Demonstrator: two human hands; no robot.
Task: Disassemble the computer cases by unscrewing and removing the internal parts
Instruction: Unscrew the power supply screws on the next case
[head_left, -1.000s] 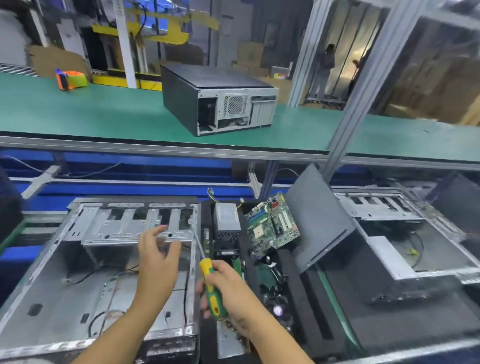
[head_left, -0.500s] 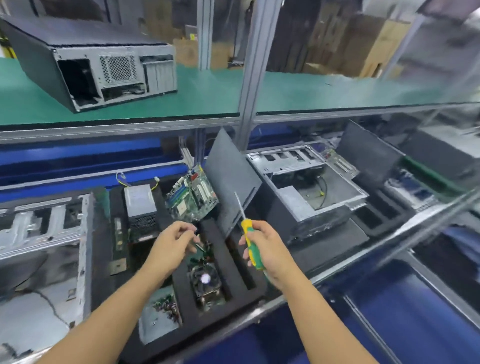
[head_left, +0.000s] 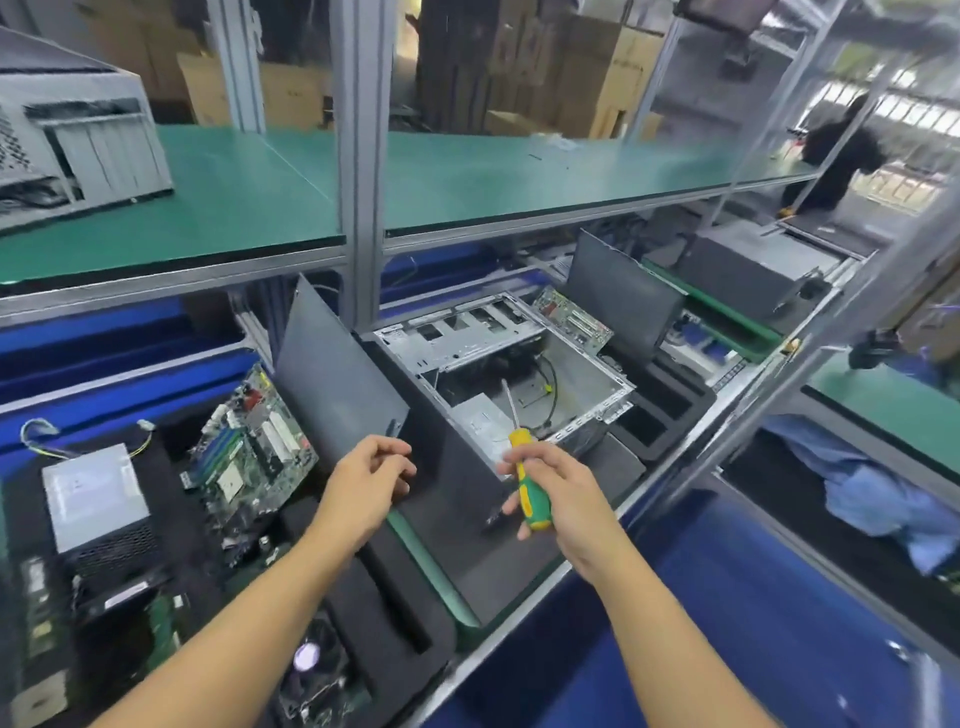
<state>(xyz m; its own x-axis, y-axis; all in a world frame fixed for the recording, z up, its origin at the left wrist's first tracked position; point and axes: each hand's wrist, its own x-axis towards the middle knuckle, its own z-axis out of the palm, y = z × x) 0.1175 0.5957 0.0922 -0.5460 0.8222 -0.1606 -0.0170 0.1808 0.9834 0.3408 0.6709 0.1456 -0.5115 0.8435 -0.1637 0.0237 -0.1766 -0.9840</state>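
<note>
An open silver computer case (head_left: 519, 384) lies on the lower bench, its inside bare metal with a loose cable. My right hand (head_left: 561, 493) grips a yellow-green screwdriver (head_left: 527, 486) whose shaft points up over the case's near corner. My left hand (head_left: 366, 478) hovers just left of it with fingers loosely curled and nothing in them, above a dark side panel (head_left: 332, 369) that leans upright. To the left, a black foam tray (head_left: 395, 623) holds a green motherboard (head_left: 249, 452), a grey power supply (head_left: 98, 499) and a cooler fan (head_left: 317, 660).
A green-topped upper shelf (head_left: 467, 182) on aluminium posts (head_left: 361, 156) overhangs the bench and carries a closed case (head_left: 78, 135) at left. Further right stand another leaning panel (head_left: 623, 306), a second board (head_left: 571, 319) and more foam trays. A person stands far right.
My view has swung right, away from the first gutted case. Both hands have moved over to the second open case, the screwdriver still in my right hand.
</note>
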